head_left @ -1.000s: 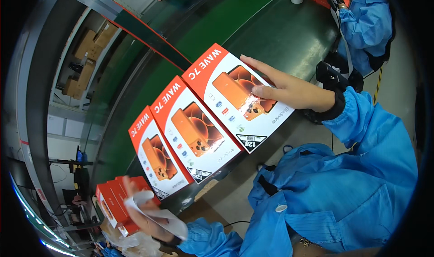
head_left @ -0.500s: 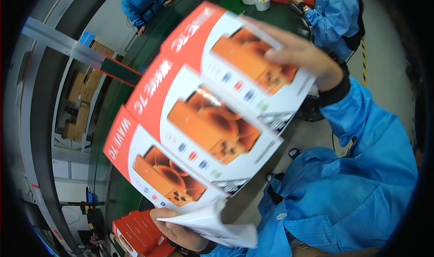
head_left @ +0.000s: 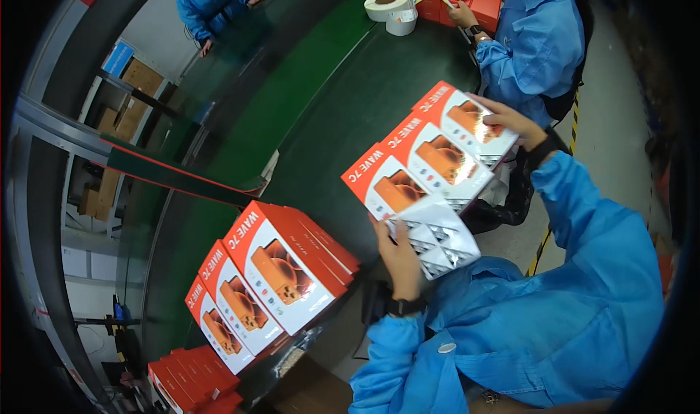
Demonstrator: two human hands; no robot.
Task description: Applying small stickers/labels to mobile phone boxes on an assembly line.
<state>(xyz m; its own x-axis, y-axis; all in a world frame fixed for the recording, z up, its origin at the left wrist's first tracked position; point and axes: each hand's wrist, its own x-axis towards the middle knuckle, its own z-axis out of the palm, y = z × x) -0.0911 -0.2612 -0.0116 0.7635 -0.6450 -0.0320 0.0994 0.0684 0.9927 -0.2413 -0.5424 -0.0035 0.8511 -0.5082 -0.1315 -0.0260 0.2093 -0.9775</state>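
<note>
Between my two hands is a row of three orange-and-white phone boxes (head_left: 442,149), tilted above the dark green belt (head_left: 321,151). At its far right end, my right hand (head_left: 514,122) grips the row with the fingers bent over the edge. My left hand (head_left: 399,257) is closed at the near left end, and holds a glossy white sheet (head_left: 434,235) with silver-grey triangles. The sheet covers part of the nearest box. To the left, a standing group of similar phone boxes (head_left: 244,290) rests on the belt's near side, touching neither hand.
More red boxes (head_left: 189,377) lie at the lower left. A red-edged green divider (head_left: 175,170) crosses the belt. Label rolls (head_left: 386,6) stand at the far side, near a co-worker in blue (head_left: 536,38) handling red boxes (head_left: 477,9). Another person (head_left: 211,6) stands beyond the belt.
The held phone boxes have moved down and right, farther from the camera, and look smaller. The group of boxes on the belt is now visible. Both hands keep their hold.
</note>
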